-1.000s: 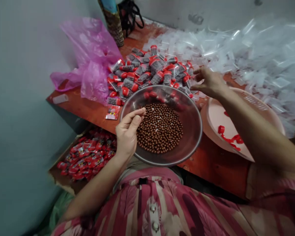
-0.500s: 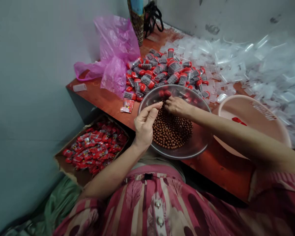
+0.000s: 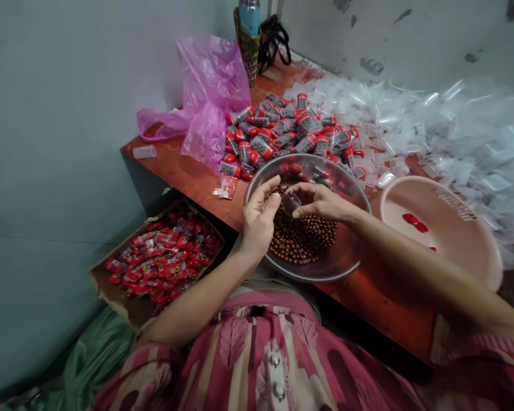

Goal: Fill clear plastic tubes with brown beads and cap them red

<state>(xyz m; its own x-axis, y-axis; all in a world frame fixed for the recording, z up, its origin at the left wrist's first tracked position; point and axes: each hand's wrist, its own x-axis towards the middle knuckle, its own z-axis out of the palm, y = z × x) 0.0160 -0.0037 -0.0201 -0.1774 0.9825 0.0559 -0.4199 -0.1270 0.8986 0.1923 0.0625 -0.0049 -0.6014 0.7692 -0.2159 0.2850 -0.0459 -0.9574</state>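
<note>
My right hand (image 3: 319, 202) is closed on a small clear plastic container (image 3: 291, 203) above a steel bowl (image 3: 351, 265). Whether brown balls are inside it or only show through its wall, I cannot tell. Glossy brown balls (image 3: 302, 240) fill the lower left part of the bowl. My left hand (image 3: 259, 220) hovers over the bowl's left rim, thumb and fingertips close together. What those fingers hold, if anything, is hidden. Just behind the bowl lies a heap of filled clear containers with red caps (image 3: 282, 131).
Loose clear containers (image 3: 432, 125) are piled at the back right. A pink basin (image 3: 462, 245) with a few red pieces stands right of the bowl. Lower left, a carton (image 3: 107, 297) holds red packets. A pink plastic bag (image 3: 209, 85) and a small red packet (image 3: 228, 187) lie on the table.
My right hand has lifted from among the balls, and the clear container now shows in its fingers. My left hand stays beside it, nearly unmoved. The view has shifted slightly.
</note>
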